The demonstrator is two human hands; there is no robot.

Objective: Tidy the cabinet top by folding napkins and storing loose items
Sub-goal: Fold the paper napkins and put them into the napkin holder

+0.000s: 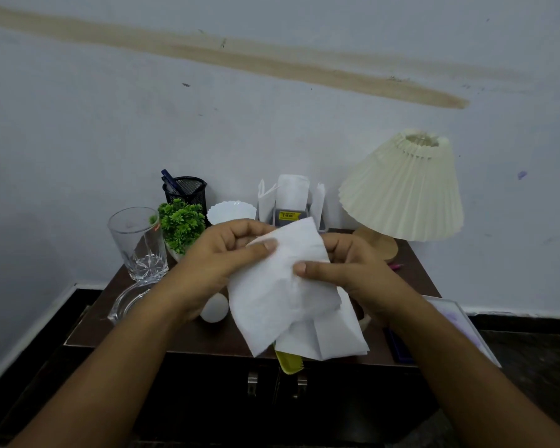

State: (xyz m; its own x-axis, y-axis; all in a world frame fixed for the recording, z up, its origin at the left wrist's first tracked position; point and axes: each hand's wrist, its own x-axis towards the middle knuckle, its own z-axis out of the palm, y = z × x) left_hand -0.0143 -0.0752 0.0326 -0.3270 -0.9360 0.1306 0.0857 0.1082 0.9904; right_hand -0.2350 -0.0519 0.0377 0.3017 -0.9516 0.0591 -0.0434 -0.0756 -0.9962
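The left hand (220, 253) and right hand (346, 266) are closed in pinches on a white napkin (278, 286), held at frame centre above the cabinet top (207, 337). The napkin is seen as thin, creased and drooping. It is judged light, limp and easily torn, best gripped by edges or corners. More napkins (333, 337) lie beneath.
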